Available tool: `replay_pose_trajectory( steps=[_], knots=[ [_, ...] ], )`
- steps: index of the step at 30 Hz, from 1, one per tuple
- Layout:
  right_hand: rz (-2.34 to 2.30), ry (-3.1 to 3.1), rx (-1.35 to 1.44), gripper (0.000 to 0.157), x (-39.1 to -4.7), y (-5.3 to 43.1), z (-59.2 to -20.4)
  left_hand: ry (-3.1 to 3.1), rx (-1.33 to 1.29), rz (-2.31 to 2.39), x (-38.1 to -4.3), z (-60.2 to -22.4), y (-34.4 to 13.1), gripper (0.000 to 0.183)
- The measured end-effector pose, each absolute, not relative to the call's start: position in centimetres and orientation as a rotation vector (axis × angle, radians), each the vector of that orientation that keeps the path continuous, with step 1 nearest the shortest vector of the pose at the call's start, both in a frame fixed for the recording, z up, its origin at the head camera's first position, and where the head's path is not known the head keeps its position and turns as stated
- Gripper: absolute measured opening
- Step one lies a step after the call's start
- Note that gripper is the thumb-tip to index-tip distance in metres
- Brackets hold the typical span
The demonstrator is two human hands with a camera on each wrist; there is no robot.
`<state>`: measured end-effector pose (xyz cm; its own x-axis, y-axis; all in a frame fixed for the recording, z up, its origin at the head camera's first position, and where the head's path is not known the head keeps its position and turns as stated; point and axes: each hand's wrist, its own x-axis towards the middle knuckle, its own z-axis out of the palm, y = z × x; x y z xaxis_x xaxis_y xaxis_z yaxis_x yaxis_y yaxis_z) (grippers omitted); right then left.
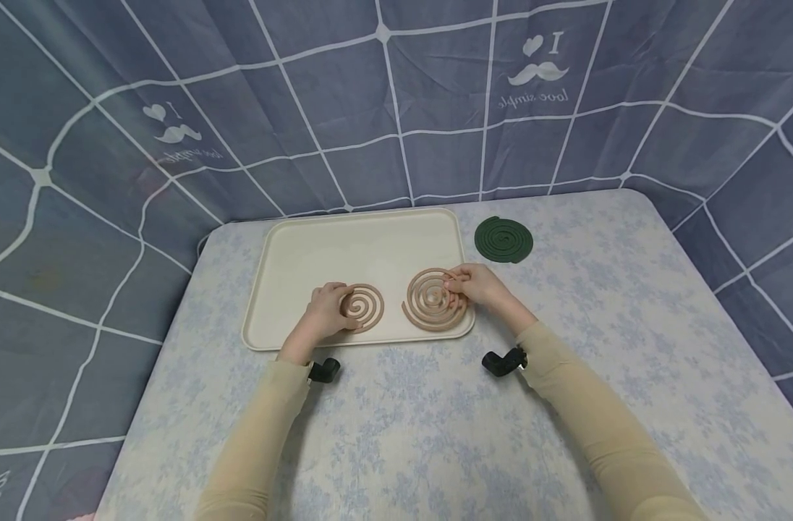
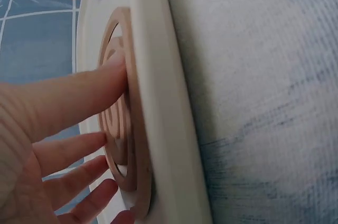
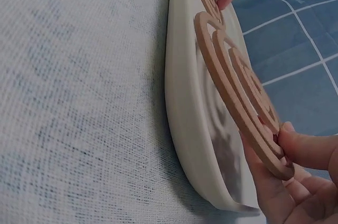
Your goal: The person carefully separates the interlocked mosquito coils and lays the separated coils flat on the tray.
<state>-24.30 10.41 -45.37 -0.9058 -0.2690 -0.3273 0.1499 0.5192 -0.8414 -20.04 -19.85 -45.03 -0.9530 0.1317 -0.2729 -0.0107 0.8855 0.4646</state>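
Pinching the raised coil in your right hand, keep it level and let your spread left hand steady the lower coil.

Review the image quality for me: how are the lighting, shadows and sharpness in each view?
Head view: brightest, with legible though mirror-reversed lettering on the curtain; left wrist view: dimmer, the tablecloth rather soft, a shadow along the outside of the white tray; right wrist view: also dim, blurry curved shadows beneath the held brown mosquito coil.
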Motion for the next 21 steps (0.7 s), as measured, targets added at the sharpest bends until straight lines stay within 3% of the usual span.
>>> replay_pose_trajectory(
  steps=[10,21],
  knots=[
    [-1.209,2.468,-0.186,0.041,-24.4,10.1,-45.8,2.781,0.021,0.728,-19.8,-45.3,-19.7,0.076],
    [-0.944,2.617,-0.455,0.063,-23.2,9.4,-45.0,2.797,-0.002,0.719,-19.3,-44.8,-19.5,0.076]
  ],
)
